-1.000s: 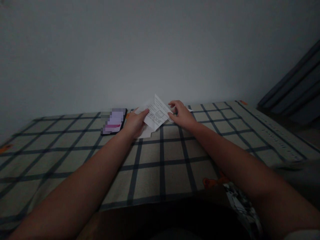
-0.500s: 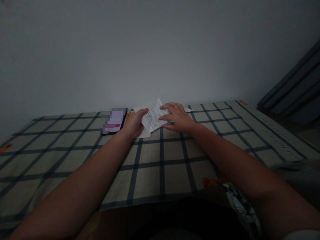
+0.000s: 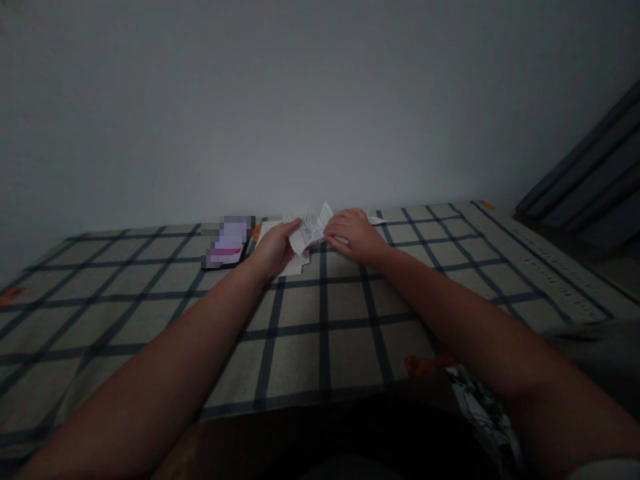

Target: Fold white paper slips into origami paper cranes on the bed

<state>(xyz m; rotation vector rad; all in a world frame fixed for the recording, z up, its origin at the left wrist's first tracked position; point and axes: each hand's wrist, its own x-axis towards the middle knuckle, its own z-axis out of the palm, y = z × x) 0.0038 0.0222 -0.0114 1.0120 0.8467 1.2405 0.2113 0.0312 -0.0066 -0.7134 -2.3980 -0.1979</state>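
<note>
A printed paper sheet (image 3: 309,230), creased with one corner standing up, is held above the table between both hands. My left hand (image 3: 274,251) grips its left side, thumb on top and the other fingers hidden underneath. My right hand (image 3: 356,235) pinches the sheet's right edge with fingers closed together. Beneath my left hand, more white paper (image 3: 295,268) lies on the checked tablecloth (image 3: 345,300). A phone (image 3: 231,241) with a lit, partly blurred screen lies to the left of that hand.
Behind my right hand, a small white paper piece (image 3: 376,220) rests on the cloth. A pale wall (image 3: 320,100) rises directly behind the table. Dark curtain folds (image 3: 585,160) hang at the right, and patterned fabric (image 3: 485,413) shows near my right forearm.
My right hand's fingers have gone from spread over the sheet to closed on its edge. The sheet has bent and shifted, showing more of the paper beneath.
</note>
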